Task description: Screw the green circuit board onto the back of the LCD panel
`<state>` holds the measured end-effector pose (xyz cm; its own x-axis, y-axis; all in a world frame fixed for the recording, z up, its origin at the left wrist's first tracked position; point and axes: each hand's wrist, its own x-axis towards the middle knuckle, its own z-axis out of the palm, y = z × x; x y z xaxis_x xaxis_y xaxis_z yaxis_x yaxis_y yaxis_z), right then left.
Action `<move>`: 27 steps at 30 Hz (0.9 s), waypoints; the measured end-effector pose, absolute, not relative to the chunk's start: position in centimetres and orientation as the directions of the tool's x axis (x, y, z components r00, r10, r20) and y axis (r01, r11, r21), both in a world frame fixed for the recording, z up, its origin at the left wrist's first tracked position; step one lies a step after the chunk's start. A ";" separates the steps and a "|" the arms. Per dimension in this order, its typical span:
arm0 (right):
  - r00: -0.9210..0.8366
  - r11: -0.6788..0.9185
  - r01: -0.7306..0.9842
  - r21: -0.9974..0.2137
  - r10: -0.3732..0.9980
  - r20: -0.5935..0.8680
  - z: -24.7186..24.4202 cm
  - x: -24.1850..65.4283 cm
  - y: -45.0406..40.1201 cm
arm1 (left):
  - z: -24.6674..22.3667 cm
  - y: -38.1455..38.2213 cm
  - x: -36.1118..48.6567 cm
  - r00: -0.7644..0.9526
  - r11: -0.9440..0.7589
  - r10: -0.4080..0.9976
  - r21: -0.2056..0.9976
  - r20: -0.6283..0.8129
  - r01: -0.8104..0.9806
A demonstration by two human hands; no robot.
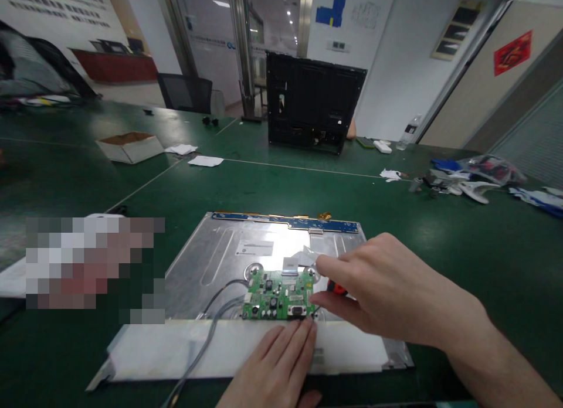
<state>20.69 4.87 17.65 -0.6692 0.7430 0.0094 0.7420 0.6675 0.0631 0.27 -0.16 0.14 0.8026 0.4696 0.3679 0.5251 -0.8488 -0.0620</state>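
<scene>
A green circuit board [279, 292] lies on the lower middle of a silver metal display panel [189, 267]. Grey cables [204, 340] run from its left side toward the near edge. My left hand [284, 361] lies with its fingers stretched out, the tips at the board's near right edge. At the board's right side my right hand [373, 285] is closed round a red and black tool [337, 287], whose far end is mostly hidden. A blue strip board [285, 221] runs along the panel's far edge. White film [153, 349] covers the panel's near part.
A black display housing [312, 103] stands at the back, with part of a person behind it. An open box [129, 148] and papers [206, 161] are at the back left. Bags and gloves [477, 176] lie at the right. A blurred-out patch [88, 261] covers something at the left.
</scene>
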 end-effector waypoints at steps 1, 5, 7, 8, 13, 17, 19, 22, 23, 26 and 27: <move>-0.687 0.687 0.726 0.040 0.726 -0.002 17.7 20.7 4.9 | 0.2 -0.1 0.3 0.799 -0.848 0.474 -0.052 0.371 0.528; -0.741 0.739 0.672 -0.050 0.672 -0.027 17.9 20.9 5.0 | 0.4 0.1 0.3 0.787 -0.845 0.488 -0.020 0.378 0.534; -0.747 0.743 0.664 -0.078 0.665 -0.025 18.0 21.0 5.0 | 0.3 0.2 0.3 0.784 -0.844 0.490 -0.017 0.380 0.536; -0.750 0.746 0.660 -0.093 0.660 -0.028 18.1 21.0 4.9 | 0.3 0.2 0.3 0.784 -0.844 0.491 -0.016 0.379 0.536; -0.783 0.769 0.621 -0.153 0.619 -0.065 18.2 21.2 4.7 | -0.1 0.3 0.3 0.789 -0.849 0.489 -0.007 0.372 0.529; -0.757 0.747 0.653 -0.125 0.650 -0.068 18.2 21.2 4.7 | -0.2 0.3 0.4 0.785 -0.846 0.490 -0.011 0.380 0.534; -0.733 0.727 0.680 -0.095 0.677 -0.065 18.1 21.2 4.8 | -0.1 0.2 0.4 0.785 -0.846 0.486 -0.020 0.385 0.533; -0.708 0.707 0.706 -0.043 0.704 -0.056 17.9 21.1 5.0 | -0.1 0.2 0.3 0.784 -0.848 0.475 -0.031 0.400 0.529; -0.705 0.704 0.710 -0.031 0.708 -0.054 17.8 21.1 5.0 | -0.1 0.1 0.3 0.784 -0.848 0.475 -0.030 0.399 0.529; -0.704 0.704 0.710 -0.020 0.708 -0.054 17.8 21.0 5.0 | -0.1 0.1 0.2 0.790 -0.848 0.490 -0.009 0.369 0.530; -0.707 0.707 0.707 -0.022 0.705 -0.052 17.8 21.0 4.9 | -0.1 0.1 0.2 0.791 -0.846 0.497 -0.002 0.355 0.533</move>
<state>20.98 4.91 17.78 -0.7073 0.7050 -0.0516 0.7066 0.7073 -0.0222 0.21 0.11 -0.11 0.7915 0.4972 0.3554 0.5327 -0.8463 -0.0024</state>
